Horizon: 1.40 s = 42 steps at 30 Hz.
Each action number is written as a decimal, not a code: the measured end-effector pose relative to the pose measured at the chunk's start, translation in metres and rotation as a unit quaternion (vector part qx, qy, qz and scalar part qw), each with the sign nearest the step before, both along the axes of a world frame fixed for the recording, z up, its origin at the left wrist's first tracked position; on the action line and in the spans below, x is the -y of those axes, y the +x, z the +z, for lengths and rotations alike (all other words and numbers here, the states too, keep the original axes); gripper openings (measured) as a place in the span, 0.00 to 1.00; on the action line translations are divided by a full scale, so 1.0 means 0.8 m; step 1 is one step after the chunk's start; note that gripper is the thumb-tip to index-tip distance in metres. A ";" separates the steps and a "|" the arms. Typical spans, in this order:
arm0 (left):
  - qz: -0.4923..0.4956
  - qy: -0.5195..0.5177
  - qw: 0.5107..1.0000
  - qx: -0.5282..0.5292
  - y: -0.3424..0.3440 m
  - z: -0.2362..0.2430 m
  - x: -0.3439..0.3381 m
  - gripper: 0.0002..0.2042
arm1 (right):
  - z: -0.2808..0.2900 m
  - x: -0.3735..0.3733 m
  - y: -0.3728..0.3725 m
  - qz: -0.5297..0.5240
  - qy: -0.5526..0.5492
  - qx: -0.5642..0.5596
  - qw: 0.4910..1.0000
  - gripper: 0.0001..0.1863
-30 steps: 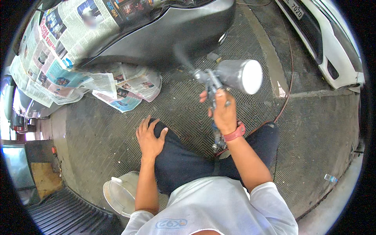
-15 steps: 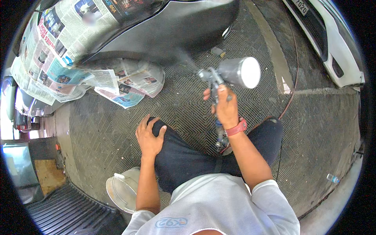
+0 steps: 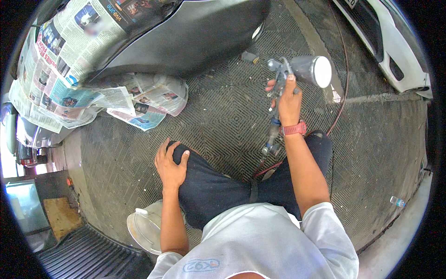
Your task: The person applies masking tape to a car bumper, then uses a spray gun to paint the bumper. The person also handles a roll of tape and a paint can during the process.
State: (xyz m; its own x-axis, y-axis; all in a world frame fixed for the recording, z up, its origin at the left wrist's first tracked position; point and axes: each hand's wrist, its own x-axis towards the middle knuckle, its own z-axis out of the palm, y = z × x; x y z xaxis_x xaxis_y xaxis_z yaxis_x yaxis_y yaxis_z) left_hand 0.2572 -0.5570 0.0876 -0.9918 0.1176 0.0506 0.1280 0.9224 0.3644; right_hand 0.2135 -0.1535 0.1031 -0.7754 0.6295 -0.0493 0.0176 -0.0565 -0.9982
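Nearest, a pale plastic bucket (image 3: 155, 213) stands partly hidden behind the left forearm (image 3: 173, 218), and the left hand (image 3: 171, 166) rests with fingers spread on a dark trouser leg (image 3: 209, 188). The right hand (image 3: 290, 104) has its fingers wrapped round a metal spray gun (image 3: 280, 76), hiding much of its handle, above the ridged floor (image 3: 227, 121) and apart from a smooth, curved dark panel (image 3: 190, 42) cut off at the top. Beyond lie creased newspaper (image 3: 69, 86) and a cropped white car bumper (image 3: 400, 53).
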 end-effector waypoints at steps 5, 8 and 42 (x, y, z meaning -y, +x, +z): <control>0.000 -0.015 1.000 -0.006 0.002 -0.001 -0.002 0.25 | -0.015 0.067 0.024 0.117 -0.036 0.030 0.992 0.33; -0.006 -0.012 1.000 -0.021 0.002 -0.002 -0.004 0.24 | -0.019 0.118 0.034 0.165 -0.094 -0.005 0.982 0.25; 0.010 -0.012 1.000 0.001 0.027 0.012 0.006 0.22 | -0.114 0.111 -0.004 0.099 -0.154 0.010 0.983 0.31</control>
State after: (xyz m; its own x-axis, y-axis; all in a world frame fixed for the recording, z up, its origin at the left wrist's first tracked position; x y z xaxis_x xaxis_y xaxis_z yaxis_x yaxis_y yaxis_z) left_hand 0.2792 -0.5622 0.0975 -0.9942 0.0979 0.0455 0.1076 0.9331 0.3433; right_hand 0.2100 -0.2420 0.0118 -0.8781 0.4194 -0.2302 0.0783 -0.3486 -0.9340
